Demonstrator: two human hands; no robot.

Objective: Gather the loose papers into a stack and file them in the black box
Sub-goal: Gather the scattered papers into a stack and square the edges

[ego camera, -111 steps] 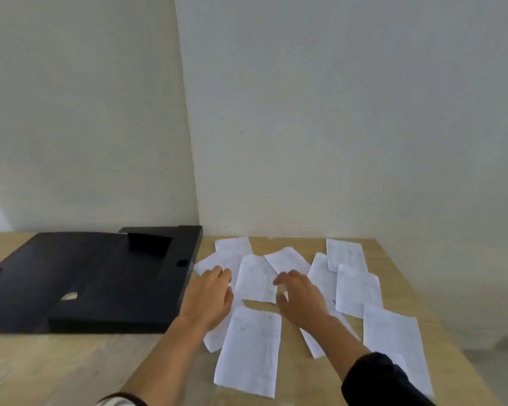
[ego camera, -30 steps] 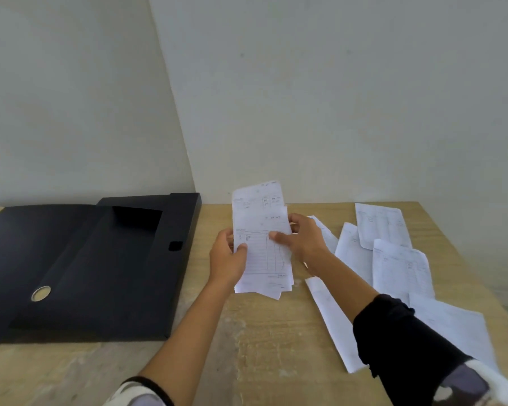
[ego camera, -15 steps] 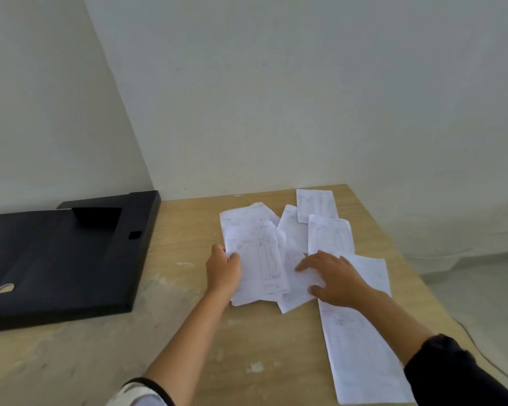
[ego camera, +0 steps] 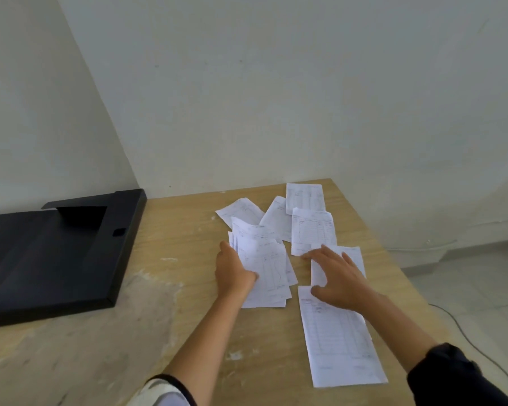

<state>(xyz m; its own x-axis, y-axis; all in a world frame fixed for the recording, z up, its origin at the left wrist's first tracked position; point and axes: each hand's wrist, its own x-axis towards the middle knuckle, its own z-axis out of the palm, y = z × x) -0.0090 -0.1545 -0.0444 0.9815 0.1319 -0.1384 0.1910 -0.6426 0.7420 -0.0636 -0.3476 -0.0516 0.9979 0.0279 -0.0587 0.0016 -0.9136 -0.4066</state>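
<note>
Our left hand [ego camera: 233,276] grips a partial stack [ego camera: 264,268]; right hand [ego camera: 339,278] flat, open; loose sheets [ego camera: 313,230] at one o'clock, black box [ego camera: 50,253] unfilled.

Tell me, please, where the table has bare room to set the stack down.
Bare wood lies between the black box and the left hand, and along the near edge. It is crowded around the right hand, where loose papers overlap.

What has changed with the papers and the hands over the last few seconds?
The left hand picked up several sheets and now holds that stack low over the table. The right hand let go and reaches flat onto a loose sheet. The black box stayed open, without papers.
</note>
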